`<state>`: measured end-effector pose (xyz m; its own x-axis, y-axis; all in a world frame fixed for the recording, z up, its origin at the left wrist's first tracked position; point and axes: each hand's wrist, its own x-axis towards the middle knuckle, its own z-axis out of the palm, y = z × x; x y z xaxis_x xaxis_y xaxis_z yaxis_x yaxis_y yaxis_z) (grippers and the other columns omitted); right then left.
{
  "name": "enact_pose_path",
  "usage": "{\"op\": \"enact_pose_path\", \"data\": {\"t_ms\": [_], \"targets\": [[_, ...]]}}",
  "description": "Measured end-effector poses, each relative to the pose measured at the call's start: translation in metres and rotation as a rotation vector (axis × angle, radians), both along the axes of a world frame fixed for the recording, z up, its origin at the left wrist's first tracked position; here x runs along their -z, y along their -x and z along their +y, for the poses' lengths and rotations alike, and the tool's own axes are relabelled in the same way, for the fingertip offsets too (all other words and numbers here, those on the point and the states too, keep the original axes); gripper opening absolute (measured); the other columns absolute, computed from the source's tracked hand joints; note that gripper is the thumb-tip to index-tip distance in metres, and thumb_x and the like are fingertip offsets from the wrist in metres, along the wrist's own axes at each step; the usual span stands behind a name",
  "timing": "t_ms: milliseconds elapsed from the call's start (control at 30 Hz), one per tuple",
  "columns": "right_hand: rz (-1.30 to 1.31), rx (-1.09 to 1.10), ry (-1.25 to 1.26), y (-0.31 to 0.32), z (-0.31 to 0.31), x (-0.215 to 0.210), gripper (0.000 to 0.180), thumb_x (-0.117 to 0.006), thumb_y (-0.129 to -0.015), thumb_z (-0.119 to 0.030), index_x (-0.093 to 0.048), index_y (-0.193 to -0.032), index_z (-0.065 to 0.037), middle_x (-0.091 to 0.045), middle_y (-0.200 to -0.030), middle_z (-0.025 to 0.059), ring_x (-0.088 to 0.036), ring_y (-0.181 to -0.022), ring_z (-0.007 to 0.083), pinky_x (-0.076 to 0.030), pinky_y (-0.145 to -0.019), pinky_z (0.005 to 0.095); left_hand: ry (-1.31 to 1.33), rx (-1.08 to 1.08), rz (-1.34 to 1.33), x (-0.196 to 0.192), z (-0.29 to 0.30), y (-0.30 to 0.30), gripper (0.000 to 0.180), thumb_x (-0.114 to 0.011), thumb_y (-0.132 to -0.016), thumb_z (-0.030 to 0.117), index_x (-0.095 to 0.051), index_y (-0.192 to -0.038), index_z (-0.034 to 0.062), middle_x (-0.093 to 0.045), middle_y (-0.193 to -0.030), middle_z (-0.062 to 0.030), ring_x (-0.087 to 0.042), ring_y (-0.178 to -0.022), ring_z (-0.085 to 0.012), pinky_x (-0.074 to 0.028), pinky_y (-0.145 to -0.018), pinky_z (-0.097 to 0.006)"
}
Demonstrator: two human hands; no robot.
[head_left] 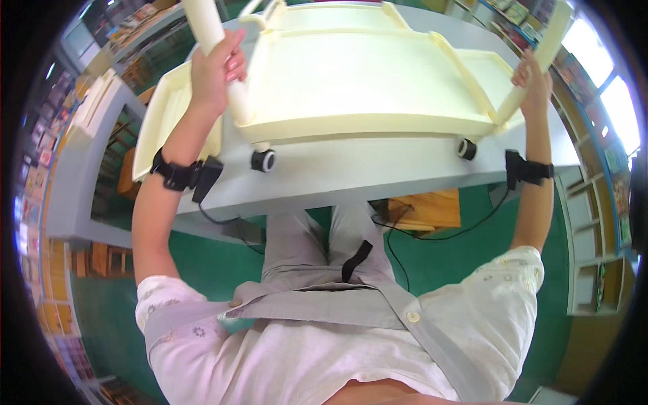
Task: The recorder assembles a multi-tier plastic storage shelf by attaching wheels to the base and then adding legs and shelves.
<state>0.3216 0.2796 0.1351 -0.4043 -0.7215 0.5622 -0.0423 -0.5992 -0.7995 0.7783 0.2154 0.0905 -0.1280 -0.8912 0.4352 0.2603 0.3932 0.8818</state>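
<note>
A cream plastic trolley shelf (364, 81) with a raised rim stands on a grey table (351, 172). Two black-and-grey casters, a left caster (264, 160) and a right caster (466, 149), show under its near edge. My left hand (214, 73) is wrapped round the left post (202, 21), a thick cream tube rising from the near left corner. At the near right corner my right hand (534, 86) grips the matching right post (555, 32). The upper ends of both posts run out of view.
A loose cream tray (169, 111) lies left of the trolley; another cream tray (487, 73) shows at its right. Black cables hang from straps on my wrists. A wooden stool (432, 209) is beneath the table. Shelves (587, 233) line the right side.
</note>
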Motion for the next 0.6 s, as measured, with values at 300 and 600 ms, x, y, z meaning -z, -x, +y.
{"op": "enact_pose_path", "data": {"t_ms": [300, 600], "targets": [[0.065, -0.423, -0.022, 0.004, 0.005, 0.002, 0.017, -0.056, -0.080, -0.017, -0.045, -0.084, -0.005, -0.035, -0.052, -0.0005, -0.033, -0.039, 0.0074, -0.030, -0.040, 0.0230, 0.053, 0.508, 0.136, 0.010, -0.013, -0.028, 0.022, -0.042, -0.087, 0.017, -0.031, -0.068, 0.0125, -0.026, -0.047, 0.0072, -0.020, -0.033, -0.0008, -0.024, -0.038, -0.016], [0.049, -0.276, 0.068, 0.007, 0.000, 0.007, 0.024, -0.040, -0.090, -0.023, -0.036, -0.110, -0.010, -0.044, -0.067, 0.0060, -0.042, -0.050, 0.0104, -0.039, -0.046, 0.0264, 0.219, 0.229, 0.067, 0.014, 0.001, -0.016, 0.020, -0.038, -0.091, 0.028, -0.037, -0.097, 0.0087, -0.039, -0.060, 0.0002, -0.033, -0.043, -0.0032, -0.033, -0.044, -0.017]]}}
